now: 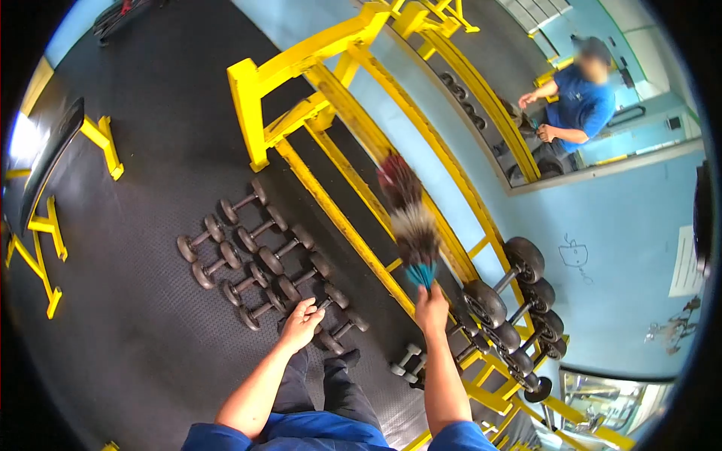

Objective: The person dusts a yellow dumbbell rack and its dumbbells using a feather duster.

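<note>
My right hand [431, 307] is wrapped round the teal handle end of a feather duster [416, 229]. The duster has dark, pale and reddish feathers, blurred by motion, and lies against the yellow rails of a dumbbell rack [350, 229]. Low in front of my body, my left hand [302, 327] hovers with loosely bent fingers apart and nothing visible in them. Beneath and beyond it, several dark dumbbells [242, 282] stand in rows on the black rubber floor. Whether the left hand touches any of them cannot be told.
Large black dumbbells [525, 259] sit on the rack's right part. Small grey dumbbells [407, 359] lie on the floor near my right forearm. A bench with yellow legs [103, 146] stands at the left. A wall mirror [496, 75] behind the rack reflects a person in blue.
</note>
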`<state>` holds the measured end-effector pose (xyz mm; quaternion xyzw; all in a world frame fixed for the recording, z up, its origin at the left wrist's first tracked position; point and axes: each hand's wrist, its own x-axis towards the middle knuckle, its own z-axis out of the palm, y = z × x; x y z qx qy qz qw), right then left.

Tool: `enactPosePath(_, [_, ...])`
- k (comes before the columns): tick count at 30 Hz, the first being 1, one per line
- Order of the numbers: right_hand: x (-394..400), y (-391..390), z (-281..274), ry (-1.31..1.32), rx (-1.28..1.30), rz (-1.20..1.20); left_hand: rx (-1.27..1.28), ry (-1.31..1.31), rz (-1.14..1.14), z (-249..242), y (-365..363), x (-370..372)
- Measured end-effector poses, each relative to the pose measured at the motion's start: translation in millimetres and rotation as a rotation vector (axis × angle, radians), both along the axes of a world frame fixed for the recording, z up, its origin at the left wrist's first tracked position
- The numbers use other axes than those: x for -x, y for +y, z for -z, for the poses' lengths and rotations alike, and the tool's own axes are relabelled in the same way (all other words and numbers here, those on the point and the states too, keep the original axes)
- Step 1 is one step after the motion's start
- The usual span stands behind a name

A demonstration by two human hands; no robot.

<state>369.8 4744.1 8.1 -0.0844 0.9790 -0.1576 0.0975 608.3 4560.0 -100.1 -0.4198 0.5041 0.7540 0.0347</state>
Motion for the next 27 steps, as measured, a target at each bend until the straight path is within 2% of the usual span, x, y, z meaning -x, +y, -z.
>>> enactPosePath(4, [-41, 113, -19, -0.011, -0.082, 0.121, -0.031, -0.013, 0.116, -18, 9, 37])
enactPosePath(6, [-58, 159, -22, 0.076, -0.12, 0.132, 0.031, 0.072, 0.186, 0, 20, 48])
enactPosePath(8, [-76, 201, -20, 0.067, -0.105, 0.204, 0.011, 0.088, 0.219, -7, 31, 61])
enactPosePath(12, [-118, 239, -27, 0.033, -0.117, 0.309, 0.033, 0.093, 0.289, -21, 55, 72])
enactPosePath(13, [-132, 251, -18, -0.009, -0.026, 0.365, 0.041, 0.083, 0.311, -25, 61, 72])
enactPosePath(14, [-142, 242, -25, -0.066, -0.055, 0.423, 0.05, 0.074, 0.331, -26, 65, 71])
enactPosePath(16, [-168, 235, -8, 0.007, -0.023, 0.419, 0.094, 0.091, 0.351, -20, 76, 66])
enactPosePath(18, [-173, 189, -25, -0.066, 0.197, 0.506, 0.088, 0.074, 0.349, -35, 79, 64])
enactPosePath(19, [-172, 183, -13, -0.068, 0.203, 0.477, 0.107, 0.068, 0.353, -37, 79, 62])
enactPosePath(22, [-148, 156, 6, 0.023, 0.275, 0.449, 0.072, 0.052, 0.331, -49, 78, 57])
enactPosePath(25, [-117, 129, 17, -0.036, 0.341, 0.555, 0.068, 0.019, 0.335, -56, 72, 53])
enactPosePath(27, [-102, 102, 21, -0.028, 0.409, 0.514, 0.089, 0.031, 0.328, -55, 68, 48])
